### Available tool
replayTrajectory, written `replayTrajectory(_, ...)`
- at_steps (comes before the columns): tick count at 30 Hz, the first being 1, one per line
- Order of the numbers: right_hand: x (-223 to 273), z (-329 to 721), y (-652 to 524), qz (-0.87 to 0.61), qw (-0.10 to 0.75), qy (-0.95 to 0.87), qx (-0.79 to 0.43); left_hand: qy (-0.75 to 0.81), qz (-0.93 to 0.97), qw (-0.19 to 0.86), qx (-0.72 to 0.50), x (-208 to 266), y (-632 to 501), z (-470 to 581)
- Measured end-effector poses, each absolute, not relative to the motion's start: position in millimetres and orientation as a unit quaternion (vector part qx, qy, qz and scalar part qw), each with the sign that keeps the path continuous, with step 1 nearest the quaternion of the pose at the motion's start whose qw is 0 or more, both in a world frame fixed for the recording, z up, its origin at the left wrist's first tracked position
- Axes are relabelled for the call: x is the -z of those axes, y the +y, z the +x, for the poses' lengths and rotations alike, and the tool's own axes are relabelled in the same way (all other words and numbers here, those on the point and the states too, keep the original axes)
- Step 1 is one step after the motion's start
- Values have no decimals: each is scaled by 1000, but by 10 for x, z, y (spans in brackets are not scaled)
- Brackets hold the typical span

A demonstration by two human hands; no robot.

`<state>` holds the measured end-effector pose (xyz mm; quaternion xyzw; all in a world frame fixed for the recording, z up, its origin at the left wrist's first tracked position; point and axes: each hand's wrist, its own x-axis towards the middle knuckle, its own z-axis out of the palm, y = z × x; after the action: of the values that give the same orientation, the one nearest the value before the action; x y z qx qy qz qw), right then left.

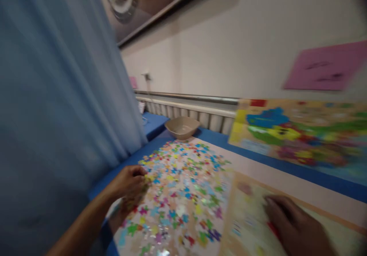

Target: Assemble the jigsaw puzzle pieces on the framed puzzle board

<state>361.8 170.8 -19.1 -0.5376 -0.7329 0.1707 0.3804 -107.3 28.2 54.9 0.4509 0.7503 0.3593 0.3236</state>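
A blue desk (258,154) runs along a pale wall with a rail and a pink sheet (327,66). A blue curtain (54,95) hangs close on the left, just beside the left hand (130,181). That hand's fingers (142,177) are curled at the near-left edge of the loose puzzle pieces (183,183), seemingly pinching a yellowish piece; blur hides the grip. The pieces lie scattered on a pale mat (258,170), right of and beyond those fingers. The right hand (295,227) rests flat, fingers released, on a puzzle board (246,217), touching something red. Beyond the pieces stands a tan bowl (182,127). A picture box (301,137) leans on the wall beyond the right hand.
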Motion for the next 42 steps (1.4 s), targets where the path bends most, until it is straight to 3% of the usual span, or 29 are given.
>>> replayTrajectory(6, -162, 3437, 1516, -517, 382, -716, -273, 628, 556, 446, -313, -491, 511, 126)
replayTrajectory(10, -123, 3557, 1469, -420, 365, -795, -242, 572, 609, 491, -248, -332, 534, 993)
replayTrajectory(16, -133, 3492, 1240, -206, 211, -941, -163, 569, 642, 429, -283, -258, 465, 1061)
replayTrajectory(22, -362, 3539, 1324, -288, 99, -939, -159, 589, 577, 489, -285, -167, 291, 859)
replayTrajectory(26, -569, 3637, 1394, -316, 71, -924, -205, 579, 623, 467, -243, -178, 203, 1100)
replayTrajectory(33, -583, 3667, 1404, -347, 101, -898, -252, 532, 724, 415, -148, -295, 342, 1657)
replayTrajectory(37, -380, 3690, 1465, -390, 195, -862, -257, 536, 755, 345, -152, -333, 375, 1548)
replayTrajectory(42, -160, 3713, 1628, -493, 293, -770, -281, 728, 620, 182, -229, -385, 297, 433)
